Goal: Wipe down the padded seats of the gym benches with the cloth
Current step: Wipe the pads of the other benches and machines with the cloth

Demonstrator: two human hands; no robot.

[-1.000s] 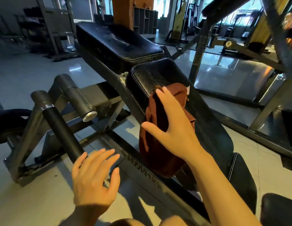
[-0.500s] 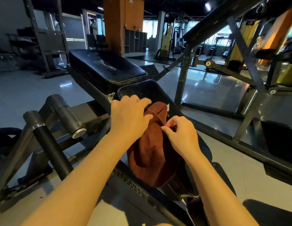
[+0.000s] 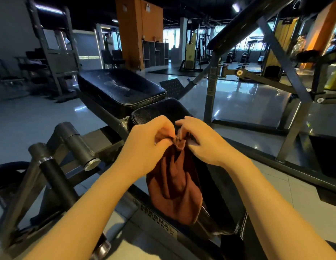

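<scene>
A: Where is the cloth (image 3: 174,184) right now?

B: At the middle of the frame, hanging from its bunched top edge, its long axis running down toward the lower centre over the sloped seat pad (image 3: 159,111). The lower part drapes against the pad.

A: And the hands?

B: Both meet at that top edge. The left hand (image 3: 150,141) has its fingers (image 3: 164,131) curled and pinching the gathered fabric; the right hand (image 3: 203,139) pinches it from the other side, almost touching the left.

A: Which way is the pad from the grip?

B: Directly beneath and beyond, so I judge lowering and spreading comes next. The flat back pad (image 3: 120,87) lies farther, upper left.
</scene>
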